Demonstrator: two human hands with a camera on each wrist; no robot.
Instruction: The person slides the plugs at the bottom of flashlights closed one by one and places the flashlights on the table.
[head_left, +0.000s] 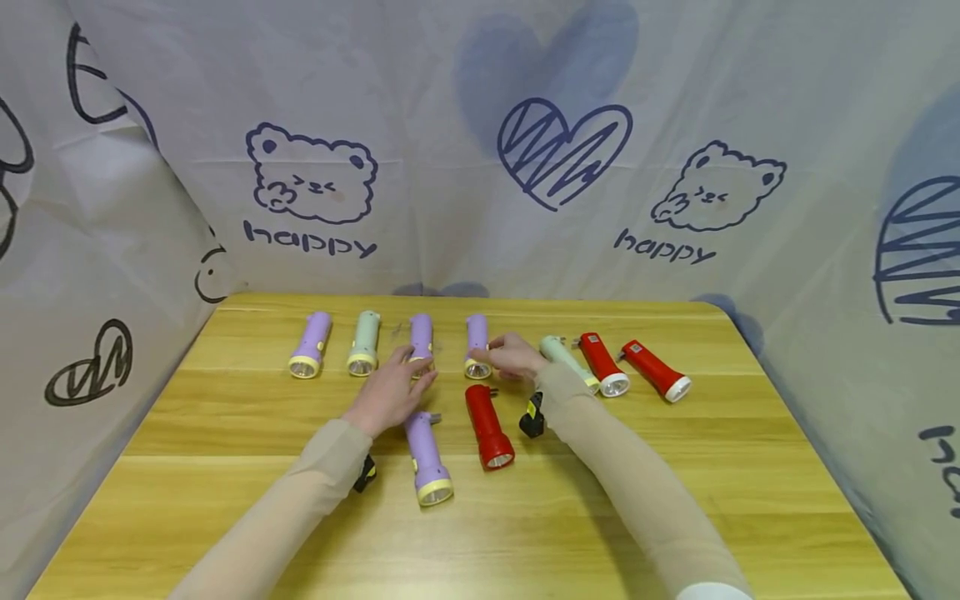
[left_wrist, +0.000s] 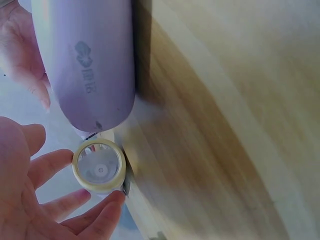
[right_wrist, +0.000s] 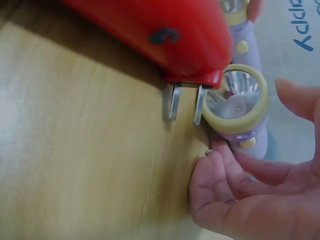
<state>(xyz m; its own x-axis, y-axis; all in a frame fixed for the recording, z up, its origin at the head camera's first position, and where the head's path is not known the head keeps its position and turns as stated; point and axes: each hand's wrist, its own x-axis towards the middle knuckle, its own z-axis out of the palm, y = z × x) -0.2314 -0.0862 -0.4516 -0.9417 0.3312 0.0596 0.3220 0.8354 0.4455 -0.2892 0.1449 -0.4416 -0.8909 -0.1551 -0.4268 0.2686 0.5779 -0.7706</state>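
Observation:
My left hand (head_left: 390, 390) has its fingers spread around the yellow-rimmed lens end of a purple flashlight (head_left: 422, 329) in the back row. In the left wrist view, fingertips touch the rim of that lens (left_wrist: 100, 167), while the thumb stands off it. My right hand (head_left: 513, 357) is beside the lens end of another purple flashlight (head_left: 477, 331). Its lower fingers are bent near that flashlight's side in the right wrist view, and the thumb (right_wrist: 295, 97) stands apart. Nearer me lie a purple flashlight (head_left: 426, 458) and a red flashlight (head_left: 487, 425) with bare plug prongs (right_wrist: 199, 106).
To the left in the back row lie a purple flashlight (head_left: 312, 340) and a pale green one (head_left: 365, 337). On the right are another pale green flashlight (head_left: 562, 354) and two red ones (head_left: 597, 354). Drawn-on white cloth (head_left: 435, 192) borders the wooden table (head_left: 675, 517).

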